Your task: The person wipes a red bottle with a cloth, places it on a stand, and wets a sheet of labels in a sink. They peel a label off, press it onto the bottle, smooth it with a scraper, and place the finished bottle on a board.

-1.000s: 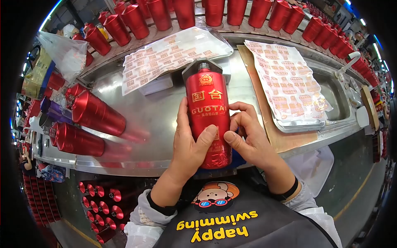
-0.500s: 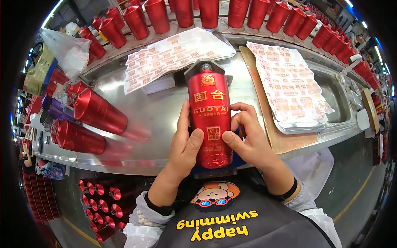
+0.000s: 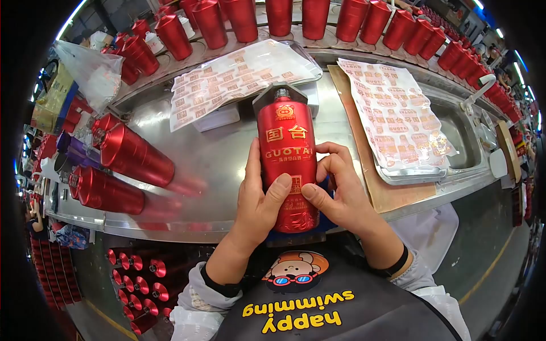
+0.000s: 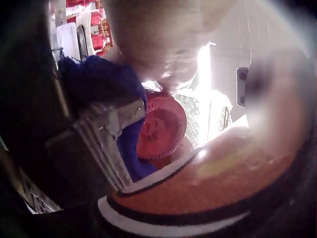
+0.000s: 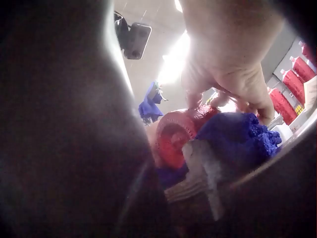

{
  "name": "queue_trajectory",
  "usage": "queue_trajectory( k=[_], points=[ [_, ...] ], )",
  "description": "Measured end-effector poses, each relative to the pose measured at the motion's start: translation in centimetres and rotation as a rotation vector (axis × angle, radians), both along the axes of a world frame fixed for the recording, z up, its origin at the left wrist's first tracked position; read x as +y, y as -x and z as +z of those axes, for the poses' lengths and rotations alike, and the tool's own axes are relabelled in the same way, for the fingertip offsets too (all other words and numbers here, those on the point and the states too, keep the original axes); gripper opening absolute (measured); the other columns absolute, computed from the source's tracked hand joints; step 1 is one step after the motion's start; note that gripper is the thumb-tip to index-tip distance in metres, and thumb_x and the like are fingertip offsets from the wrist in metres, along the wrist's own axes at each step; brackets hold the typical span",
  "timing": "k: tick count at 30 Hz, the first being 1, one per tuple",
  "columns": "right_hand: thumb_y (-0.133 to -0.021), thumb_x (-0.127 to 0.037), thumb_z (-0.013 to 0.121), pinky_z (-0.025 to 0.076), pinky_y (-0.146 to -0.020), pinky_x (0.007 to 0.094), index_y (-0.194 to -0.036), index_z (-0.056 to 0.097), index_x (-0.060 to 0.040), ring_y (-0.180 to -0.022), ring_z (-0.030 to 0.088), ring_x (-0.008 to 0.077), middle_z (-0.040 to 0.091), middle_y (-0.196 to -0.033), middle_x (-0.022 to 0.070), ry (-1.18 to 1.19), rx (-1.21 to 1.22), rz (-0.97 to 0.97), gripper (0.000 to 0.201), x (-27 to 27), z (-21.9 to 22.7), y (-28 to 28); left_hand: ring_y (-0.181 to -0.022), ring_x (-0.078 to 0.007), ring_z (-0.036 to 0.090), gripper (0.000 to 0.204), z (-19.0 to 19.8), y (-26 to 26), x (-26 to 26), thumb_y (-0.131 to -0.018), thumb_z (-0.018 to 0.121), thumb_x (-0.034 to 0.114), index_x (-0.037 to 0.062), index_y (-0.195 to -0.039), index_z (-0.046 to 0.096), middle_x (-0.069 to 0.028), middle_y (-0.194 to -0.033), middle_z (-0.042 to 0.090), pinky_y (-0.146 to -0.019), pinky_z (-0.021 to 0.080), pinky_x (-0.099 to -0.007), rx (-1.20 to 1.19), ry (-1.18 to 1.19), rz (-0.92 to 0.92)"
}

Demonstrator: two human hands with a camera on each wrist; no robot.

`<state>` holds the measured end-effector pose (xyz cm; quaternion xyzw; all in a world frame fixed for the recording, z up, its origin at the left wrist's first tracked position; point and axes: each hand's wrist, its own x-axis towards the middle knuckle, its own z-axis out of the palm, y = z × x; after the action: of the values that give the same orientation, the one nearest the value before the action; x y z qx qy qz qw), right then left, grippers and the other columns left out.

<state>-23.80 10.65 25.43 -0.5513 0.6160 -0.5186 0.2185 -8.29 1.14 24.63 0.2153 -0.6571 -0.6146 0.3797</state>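
A red bottle point(image 3: 287, 165) with gold lettering lies in the middle of the head view, its neck pointing away and resting at a dark angular holder point(image 3: 263, 102). Along its left side runs the left hand point(image 3: 256, 196), thumb over the front near the square gold mark. The right hand point(image 3: 344, 193) holds the other side, thumb tip on the lower front and fingers bent at the edge. Under the bottle's base is blue cloth point(image 5: 237, 139), seen in the right wrist view. The round red base point(image 4: 161, 126) shows in the left wrist view.
Two more red bottles point(image 3: 136, 156) lie at the left of the metal table point(image 3: 199, 193). Printed sheets point(image 3: 239, 79) cover trays on both sides. A sink point(image 3: 463, 136) is at the right. Red bottles point(image 3: 278, 17) stand in a row along the back; others are below left.
The bottle turned slightly one way, then back. My left thumb moved off the gold square and then over it again. The back row of bottles shifted along.
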Motion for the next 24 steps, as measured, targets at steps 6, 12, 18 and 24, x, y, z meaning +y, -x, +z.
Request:
queue_trajectory(
  k=[6, 12, 18, 24],
  points=[
    [-0.083, -0.036, 0.072, 0.043, -0.089, 0.0382, -0.088, 0.051, -0.0034, -0.115, 0.047, 0.0349, 0.045, -0.117, 0.0248, -0.003, -0.027, 0.021, 0.04, 0.0, 0.0, 0.2, -0.114, -0.0222, 0.055, 0.08, 0.3, 0.0, 0.2, -0.094, 0.058, 0.032, -0.0086, -0.146, 0.013, -0.0202, -0.13, 0.05, -0.096, 0.043, -0.0332, -0.017, -0.021, 0.01],
    [-0.084, -0.017, 0.072, 0.047, -0.088, 0.0366, -0.106, 0.054, 0.0008, -0.124, 0.047, 0.0352, 0.045, -0.13, 0.0251, 0.128, 0.002, -0.115, 0.033, 0.8, -0.3, 0.9, -0.122, -0.0277, 0.048, 0.086, -0.7, -0.9, 0.4, -0.092, 0.06, 0.037, -0.0073, -0.147, 0.012, -0.0239, -0.136, 0.041, -0.102, 0.039, -0.0376, -0.093, 0.154, 0.012],
    [-0.091, -0.008, 0.061, 0.052, -0.068, 0.0278, -0.113, 0.055, -0.0019, -0.076, 0.066, 0.0126, 0.068, -0.085, 0.011, -0.068, -0.255, 0.081, 0.023, 1.8, 4.3, -0.3, -0.122, -0.032, 0.046, 0.089, -0.5, -1.0, 0.4, -0.092, 0.058, 0.044, -0.0071, -0.147, 0.011, -0.0248, -0.135, 0.041, -0.104, 0.035, -0.0402, -0.203, 0.228, 0.037],
    [-0.09, -0.008, 0.06, 0.051, -0.062, 0.0282, -0.107, 0.056, -0.0001, -0.069, 0.064, 0.015, 0.066, -0.08, 0.0122, 0.102, -0.05, -0.056, 0.02, 1.3, 1.4, -0.1, -0.124, -0.03, 0.046, 0.09, -1.1, -1.4, 0.5, -0.093, 0.055, 0.046, -0.0062, -0.148, 0.006, -0.0249, -0.138, 0.039, -0.104, 0.035, -0.0386, -0.164, 0.219, 0.013]
  ],
)
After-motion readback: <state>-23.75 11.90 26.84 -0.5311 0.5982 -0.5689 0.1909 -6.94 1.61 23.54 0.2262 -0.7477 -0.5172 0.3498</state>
